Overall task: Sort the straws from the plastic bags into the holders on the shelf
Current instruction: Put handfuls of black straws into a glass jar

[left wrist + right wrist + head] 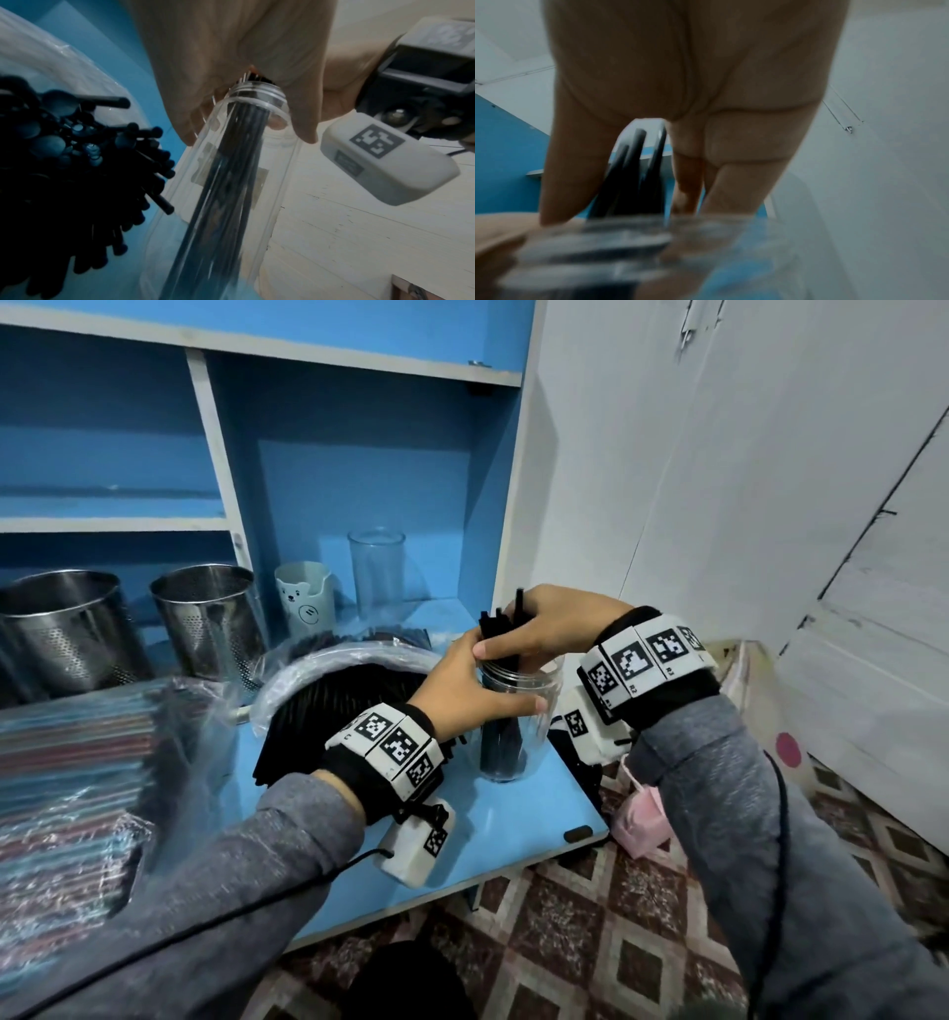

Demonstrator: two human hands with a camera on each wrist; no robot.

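The left hand grips the clear jar in the middle of the frame while the right hand pinches black straws into it, so push them straight down slowly, because the jar stands near the blue shelf edge at lower right.

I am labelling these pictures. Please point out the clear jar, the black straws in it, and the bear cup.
clear jar (534,706), head view, on its glass wall.
black straws (231,182), left wrist view, on the bundle inside the jar.
bear cup (303,600), head view, on its front.
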